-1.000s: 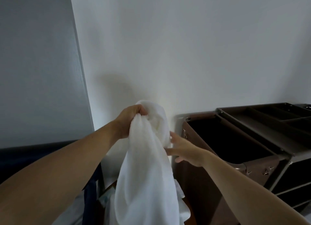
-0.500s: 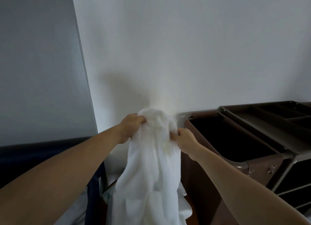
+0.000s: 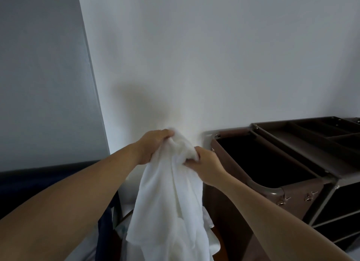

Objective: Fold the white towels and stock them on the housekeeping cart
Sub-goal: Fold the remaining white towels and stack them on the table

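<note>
A white towel [image 3: 167,202] hangs bunched in front of the wall, its lower end falling out of the frame. My left hand [image 3: 152,145] grips its top edge on the left. My right hand [image 3: 204,163] grips the bunched cloth just below and to the right. The brown housekeeping cart [image 3: 292,182] stands to the right, with a dark open bag compartment and a top tray split into sections.
A white wall fills the background, close behind the towel. A grey panel runs down the left side, with a dark blue surface [image 3: 39,180] below it. More white cloth [image 3: 211,239] lies under the hanging towel.
My right hand came in from the side and took hold of the towel near its top. Both hands with the towel sit slightly lower in view than a second ago.
</note>
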Tool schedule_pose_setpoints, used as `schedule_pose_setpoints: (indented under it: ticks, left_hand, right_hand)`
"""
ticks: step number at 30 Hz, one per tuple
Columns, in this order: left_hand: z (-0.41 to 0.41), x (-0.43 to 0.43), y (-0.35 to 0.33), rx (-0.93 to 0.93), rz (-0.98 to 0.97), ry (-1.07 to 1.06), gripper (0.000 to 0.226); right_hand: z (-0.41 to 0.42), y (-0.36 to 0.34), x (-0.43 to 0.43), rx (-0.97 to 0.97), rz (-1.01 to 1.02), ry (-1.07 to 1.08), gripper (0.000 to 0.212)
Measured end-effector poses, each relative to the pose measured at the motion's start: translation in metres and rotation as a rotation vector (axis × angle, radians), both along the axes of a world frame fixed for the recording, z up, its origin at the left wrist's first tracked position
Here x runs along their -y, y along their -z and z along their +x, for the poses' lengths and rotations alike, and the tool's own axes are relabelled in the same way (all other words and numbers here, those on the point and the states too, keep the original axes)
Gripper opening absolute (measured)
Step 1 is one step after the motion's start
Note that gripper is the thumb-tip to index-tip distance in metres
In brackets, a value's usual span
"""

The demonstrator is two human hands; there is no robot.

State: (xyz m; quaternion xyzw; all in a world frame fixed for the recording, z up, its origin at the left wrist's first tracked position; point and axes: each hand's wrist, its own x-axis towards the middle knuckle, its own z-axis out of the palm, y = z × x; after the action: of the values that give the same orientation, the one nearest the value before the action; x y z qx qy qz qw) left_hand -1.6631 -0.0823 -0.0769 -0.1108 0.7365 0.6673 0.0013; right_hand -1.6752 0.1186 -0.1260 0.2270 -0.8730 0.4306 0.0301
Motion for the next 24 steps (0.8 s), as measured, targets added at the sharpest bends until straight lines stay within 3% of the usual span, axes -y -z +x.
schedule_pose_setpoints:
  ticks: [1,4,6,8,9,11,12,14,16,20,22,24]
  left_hand:
    - [-0.001,0.003,0.002,-0.021,-0.144,-0.005,0.034]
    - [-0.001,0.007,0.011,-0.082,-0.602,-0.13,0.054]
    - [0.008,0.0,0.012,-0.244,-0.76,-0.231,0.041]
    - [0.015,-0.006,0.016,-0.291,-0.644,-0.044,0.019]
    - [0.021,-0.012,0.017,-0.223,-0.547,0.145,0.019]
    - [0.031,-0.018,0.024,-0.006,-0.516,0.437,0.038]
    - [0.034,-0.02,0.028,0.058,-0.56,0.485,0.046]
    - [0.035,-0.021,0.039,0.056,-0.63,0.417,0.043]
    - [0.033,-0.016,0.044,-0.018,-0.609,0.291,0.023]
    - [0.034,-0.005,0.023,-0.03,-0.15,0.129,0.008]
    - [0.03,-0.002,0.002,-0.064,0.061,-0.056,0.01]
    - [0.027,-0.002,-0.019,-0.099,0.117,-0.114,0.018]
  right_hand:
    - [-0.002,-0.004,-0.001,0.009,-0.053,0.036,0.02]
    - [-0.007,-0.023,-0.001,0.088,-0.24,0.142,0.032]
    - [-0.008,-0.033,0.002,0.176,-0.292,0.173,0.038]
    - [-0.007,-0.039,0.007,0.232,-0.3,0.198,0.04]
    - [-0.006,-0.041,0.01,0.251,-0.317,0.201,0.039]
    - [-0.004,-0.042,0.015,0.287,-0.38,0.184,0.037]
    - [-0.004,-0.043,0.017,0.311,-0.42,0.169,0.036]
    - [-0.004,-0.044,0.019,0.345,-0.467,0.154,0.035]
    - [-0.006,-0.045,0.016,0.34,-0.462,0.154,0.036]
    - [-0.017,-0.041,-0.003,0.323,-0.397,0.2,0.036]
    - [-0.02,-0.037,-0.011,0.323,-0.289,0.198,0.022]
    - [-0.015,-0.034,-0.012,0.323,-0.234,0.14,0.006]
